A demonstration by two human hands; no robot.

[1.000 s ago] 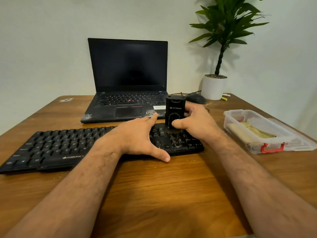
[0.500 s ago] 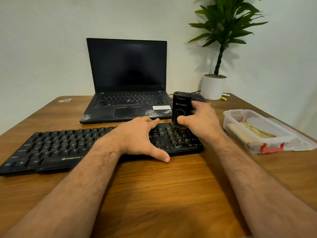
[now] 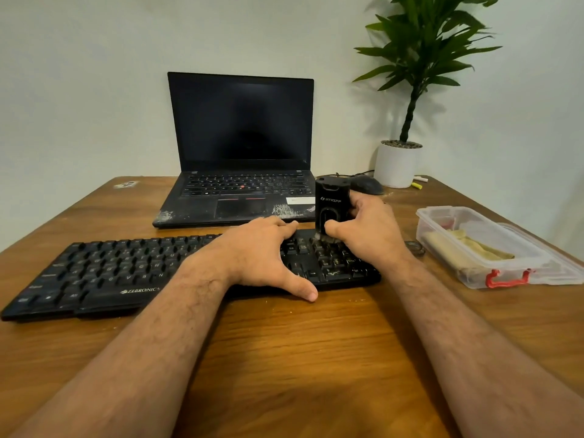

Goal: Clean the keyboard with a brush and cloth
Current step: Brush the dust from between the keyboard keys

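Head view looks down on a wooden tabletop (image 3: 316, 358) with a black keyboard (image 3: 126, 270) lying across its near-left part, the right end reaching toward the middle. The left hand (image 3: 252, 251) rests flat on the right half of the keyboard, fingers relaxed and spread over the keys, thumb stretched out to the near edge; it holds nothing. The right hand (image 3: 369, 232) grips a black brush (image 3: 331, 207) that stands upright over the far right end of the keyboard, thumb pressed on its front face and the other fingers curled round its right side. The bristles at the bottom of the brush touch the keys near the number pad.

Just beyond the keyboard sits an open black laptop (image 3: 240, 153), screen dark, with pale smudges on its palm rest. A dark mouse (image 3: 366, 184) lies behind the brush, close to a white pot (image 3: 395, 165) holding a green plant (image 3: 423, 52) at the far right. On the right side of the tabletop stands a clear plastic box (image 3: 474, 248) with a red latch; a yellowish cloth (image 3: 467, 245) lies inside it, well apart from the hands.
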